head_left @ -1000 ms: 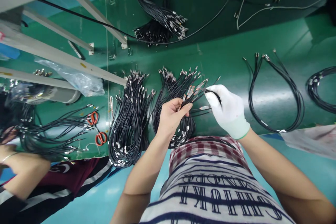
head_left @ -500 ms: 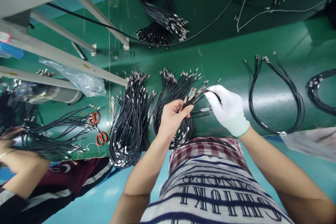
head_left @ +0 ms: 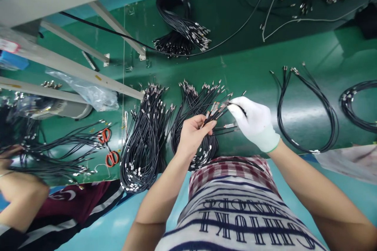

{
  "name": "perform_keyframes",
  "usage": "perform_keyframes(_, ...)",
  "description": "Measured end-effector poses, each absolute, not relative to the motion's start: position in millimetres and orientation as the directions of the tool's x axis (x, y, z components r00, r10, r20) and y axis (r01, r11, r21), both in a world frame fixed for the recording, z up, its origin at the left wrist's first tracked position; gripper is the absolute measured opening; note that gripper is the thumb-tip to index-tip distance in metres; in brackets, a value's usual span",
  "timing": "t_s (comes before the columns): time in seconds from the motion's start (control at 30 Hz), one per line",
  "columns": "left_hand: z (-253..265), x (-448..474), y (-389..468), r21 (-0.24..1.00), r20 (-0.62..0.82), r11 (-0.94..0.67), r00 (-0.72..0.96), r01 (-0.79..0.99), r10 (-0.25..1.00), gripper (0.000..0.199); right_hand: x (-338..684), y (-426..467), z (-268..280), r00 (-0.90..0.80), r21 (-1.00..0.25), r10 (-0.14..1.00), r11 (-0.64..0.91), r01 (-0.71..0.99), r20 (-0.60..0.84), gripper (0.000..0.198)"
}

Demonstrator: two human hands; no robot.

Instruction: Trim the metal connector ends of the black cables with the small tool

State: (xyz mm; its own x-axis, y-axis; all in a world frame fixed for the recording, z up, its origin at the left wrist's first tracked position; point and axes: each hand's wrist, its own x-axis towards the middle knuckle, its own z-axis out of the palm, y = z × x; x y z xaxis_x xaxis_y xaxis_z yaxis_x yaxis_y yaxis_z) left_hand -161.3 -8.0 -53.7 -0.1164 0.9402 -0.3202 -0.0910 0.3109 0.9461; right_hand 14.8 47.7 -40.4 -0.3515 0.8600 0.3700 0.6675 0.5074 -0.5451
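Observation:
My bare left hand [head_left: 193,133] is closed round the ends of several black cables [head_left: 212,114], whose metal connectors fan out past the thumb. In a white glove, my right hand [head_left: 251,119] pinches at a connector end of the same bunch, thumb against forefinger; the exact piece is partly hidden by the fingers. Below and behind my left hand lies a coiled bundle of black cables [head_left: 203,155] with silver tips. Another large looped cable bundle [head_left: 141,145] rests to its left at the table's near edge.
Orange-handled scissors [head_left: 108,147] lie left of the bundles, near a co-worker's arm [head_left: 23,188]. Grey frame legs [head_left: 114,86] stand on the green table [head_left: 253,70]. Cable loops [head_left: 332,125] lie on the right, and a cable bundle [head_left: 176,11] sits at the back.
My gloved hand has shifted very slightly left, still at the connector ends. My left hand keeps its hold on the bunch. The whole view has moved a little.

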Motion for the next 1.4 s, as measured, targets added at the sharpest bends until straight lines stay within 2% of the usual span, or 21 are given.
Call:
perform_keyframes(0.17,-53.4,-162.0,-7.9,0.943,-0.33,0.32,-0.126,-0.089,0.936,0.029,12.4,44.8,-51.0,-0.417,-0.465,0.832,0.552,0.692,0.367,0.031)
perform_keyframes(0.37,-54.2,-162.5,-8.2,0.943,-0.33,0.321,-0.126,-0.087,0.936,0.03,13.7,45.6,-47.2,-0.327,-0.557,0.872,0.485,0.674,0.363,0.031)
perform_keyframes(0.5,-54.8,-162.3,-8.3,0.944,-0.33,0.322,-0.129,-0.08,0.935,0.028,11.9,45.6,-50.5,-0.374,-0.559,0.861,0.508,0.655,0.345,0.031)
perform_keyframes(0.63,-54.9,-162.9,-8.4,0.944,-0.327,0.317,-0.118,-0.096,0.938,0.028,11.3,44.3,-52.0,-0.31,-0.631,0.886,0.463,0.622,0.344,0.028)
perform_keyframes(0.77,-56.1,-163.8,-8.5,0.943,-0.327,0.317,-0.116,-0.1,0.938,0.027,12.6,44.3,-49.1,-0.34,-0.689,0.901,0.427,0.586,0.269,0.027)
perform_keyframes(0.9,-57.5,-164.7,-8.3,0.941,-0.334,0.325,-0.097,-0.097,0.938,0.026,11.4,48.2,-46.2,-0.19,-0.879,0.963,0.256,0.402,0.193,0.024)
perform_keyframes(1.0,-57.0,-164.9,-8.0,0.942,-0.332,0.325,-0.089,-0.088,0.939,0.028,5.3,54.0,-43.5,-0.15,-0.936,0.98,0.175,0.304,0.135,0.024)
perform_keyframes(1.1,-55.9,-165.3,-8.0,0.942,-0.332,0.326,-0.08,-0.081,0.94,0.028,-1.6,58.3,-42.1,-0.182,-0.984,0.982,-0.011,0.18,-0.044,0.025)
perform_keyframes(1.17,-55.8,-166.1,-8.4,0.94,-0.337,0.331,-0.063,-0.087,0.939,0.028,-4.1,58.8,-42.4,-0.208,-0.979,0.957,-0.191,0.071,-0.202,0.028)
perform_keyframes(1.23,-56.5,-166.9,-9.2,0.938,-0.336,0.331,-0.043,-0.099,0.941,0.028,-4.4,57.9,-43.6,-0.245,-0.949,0.922,-0.314,-0.023,-0.299,0.031)
perform_keyframes(1.33,-58.5,-167.3,-10.1,0.941,-0.318,0.314,-0.017,-0.13,0.948,0.029,-2.1,56.4,-46.8,-0.271,-0.929,0.906,-0.36,-0.089,-0.326,0.035)
perform_keyframes(1.4,-59.4,-166.7,-10.3,0.939,-0.313,0.308,-0.01,-0.153,0.95,0.03,0.6,55.9,-49.3,-0.271,-0.933,0.906,-0.354,-0.068,-0.324,0.036)
